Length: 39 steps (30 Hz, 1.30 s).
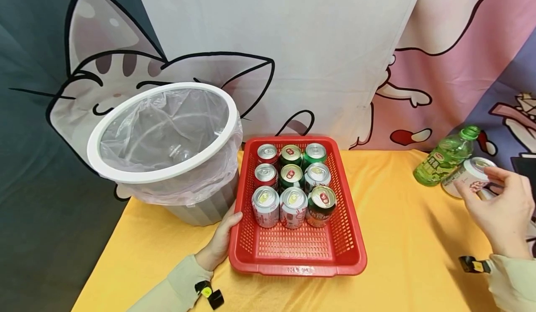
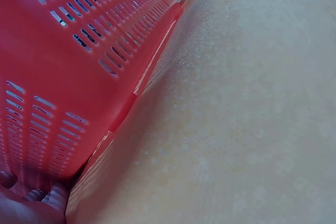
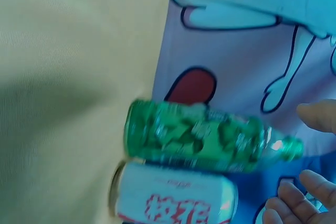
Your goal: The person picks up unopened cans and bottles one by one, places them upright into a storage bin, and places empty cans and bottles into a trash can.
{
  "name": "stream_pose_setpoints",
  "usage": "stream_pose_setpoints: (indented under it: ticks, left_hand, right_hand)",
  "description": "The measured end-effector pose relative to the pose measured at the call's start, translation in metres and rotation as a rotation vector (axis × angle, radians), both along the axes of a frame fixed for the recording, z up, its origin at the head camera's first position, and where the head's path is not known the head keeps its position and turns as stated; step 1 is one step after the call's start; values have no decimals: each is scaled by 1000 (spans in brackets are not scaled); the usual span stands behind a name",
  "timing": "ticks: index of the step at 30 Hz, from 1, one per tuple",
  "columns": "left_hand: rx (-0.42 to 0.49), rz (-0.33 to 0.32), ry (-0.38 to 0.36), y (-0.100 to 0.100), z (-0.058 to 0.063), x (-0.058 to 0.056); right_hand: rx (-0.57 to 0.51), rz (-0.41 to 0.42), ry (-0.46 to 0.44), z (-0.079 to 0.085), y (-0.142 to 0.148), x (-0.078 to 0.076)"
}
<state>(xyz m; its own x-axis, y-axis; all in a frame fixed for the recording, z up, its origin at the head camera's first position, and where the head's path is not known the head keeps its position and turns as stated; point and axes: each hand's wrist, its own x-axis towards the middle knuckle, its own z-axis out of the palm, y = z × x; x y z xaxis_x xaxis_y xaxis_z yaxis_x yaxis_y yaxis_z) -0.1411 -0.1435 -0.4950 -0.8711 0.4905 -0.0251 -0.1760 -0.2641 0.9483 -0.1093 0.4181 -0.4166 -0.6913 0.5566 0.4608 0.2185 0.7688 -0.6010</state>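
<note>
My left hand (image 1: 218,243) holds the left side of a red plastic basket (image 1: 358,256), its thumb up at the rim. In the left wrist view its fingertips (image 2: 55,195) lie against the slotted outer wall. Inside the basket, several drink cans (image 1: 291,177) stand upright in rows toward the far end. At the far right, my right hand (image 1: 508,205) hovers by a white can with red lettering (image 1: 469,181), thumb and fingers spread apart. The right wrist view shows that can (image 3: 173,195) beside a green plastic bottle (image 3: 194,135), a gap left between them and the fingers.
A grey bin (image 1: 201,209) with a white rim and a clear liner stands left of the basket, a clear bottle (image 1: 180,153) inside it. Yellow cloth (image 1: 393,219) covers the table. Behind hangs a cartoon-printed curtain (image 1: 293,23).
</note>
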Motion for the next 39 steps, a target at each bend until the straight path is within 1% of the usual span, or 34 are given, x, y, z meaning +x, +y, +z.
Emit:
stream_pose_setpoints:
  ticks: [2, 4, 9, 11, 16, 19, 25, 34, 39]
  left_hand:
    - [-1, 3, -3, 0, 0, 0]
    - [-1, 5, -5, 0, 0, 0]
    - [4, -3, -1, 0, -1, 0]
    - [6, -7, 2, 0, -1, 0]
    - [11, -12, 8, 0, -1, 0]
    - [10, -12, 9, 0, -1, 0]
    - [6, -6, 4, 0, -1, 0]
    - [7, 3, -2, 0, -1, 1]
    - [12, 3, 3, 0, -1, 1]
  right_hand:
    - [-14, -23, -45, -1, 7, -2]
    - [-19, -25, -81, -3, 13, -4]
    - [-4, 7, -106, -9, 27, -10]
    - [-23, 4, -117, -12, 33, -12]
    - [-78, -25, -195, -18, 47, -18]
    - [-91, -24, -228, -22, 54, -22]
    - [-103, -3, -239, -30, 62, -30]
    - [-137, -68, -244, -30, 65, -41]
    - [-137, -80, -257, -29, 67, -45]
